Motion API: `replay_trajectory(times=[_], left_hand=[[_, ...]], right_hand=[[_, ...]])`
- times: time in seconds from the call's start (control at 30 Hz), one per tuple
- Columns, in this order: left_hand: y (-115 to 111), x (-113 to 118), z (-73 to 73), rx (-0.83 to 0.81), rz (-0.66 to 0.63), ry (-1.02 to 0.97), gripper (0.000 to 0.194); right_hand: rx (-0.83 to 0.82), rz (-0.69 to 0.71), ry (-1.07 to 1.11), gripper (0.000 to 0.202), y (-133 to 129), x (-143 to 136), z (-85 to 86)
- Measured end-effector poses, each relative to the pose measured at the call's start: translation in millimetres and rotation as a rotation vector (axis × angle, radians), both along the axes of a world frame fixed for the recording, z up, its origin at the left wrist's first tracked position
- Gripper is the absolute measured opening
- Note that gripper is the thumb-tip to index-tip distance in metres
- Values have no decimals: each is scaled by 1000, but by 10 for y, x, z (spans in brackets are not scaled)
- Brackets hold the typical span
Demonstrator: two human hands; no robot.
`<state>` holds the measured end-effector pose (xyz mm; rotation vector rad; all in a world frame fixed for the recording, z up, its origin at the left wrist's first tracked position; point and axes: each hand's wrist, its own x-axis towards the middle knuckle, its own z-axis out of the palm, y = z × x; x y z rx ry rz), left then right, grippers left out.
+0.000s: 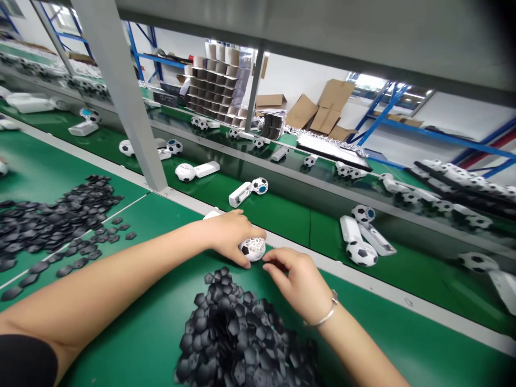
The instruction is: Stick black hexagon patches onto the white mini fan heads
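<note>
My left hand (234, 236) is wrapped over a white soccer-ball-shaped part (253, 249) near the table's far edge. Its face is an open white lattice with a few black patches in it. Close by on the right, my right hand (298, 277) has thumb and fingertips pinched together beside the ball; whatever sits between them, if anything, is too small to make out. A silver bangle circles that wrist. Below both hands lies a heap of black pentagon pieces (245, 333) on the green table (141, 322). White plastic shows partly behind my left hand.
Beyond a metal rail (314, 258) runs a green conveyor belt (294, 220) carrying several white handles with soccer-ball heads (362, 252). A second black pile (56, 215) lies left. A grey post (124, 97) stands at the rail, under an overhead shelf (322, 32). Cardboard boxes (326, 110) stand behind.
</note>
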<state>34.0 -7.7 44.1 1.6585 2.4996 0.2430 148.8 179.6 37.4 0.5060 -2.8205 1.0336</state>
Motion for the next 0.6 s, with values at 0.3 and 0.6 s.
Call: replay_trajectory(times=[0.3, 0.6], left_hand=[[17, 114, 85, -34, -82, 21, 54], [23, 155, 103, -58, -70, 41, 53]], right_hand=[[135, -15, 47, 21, -89, 101, 23], [76, 50, 11, 16, -106, 144, 81]])
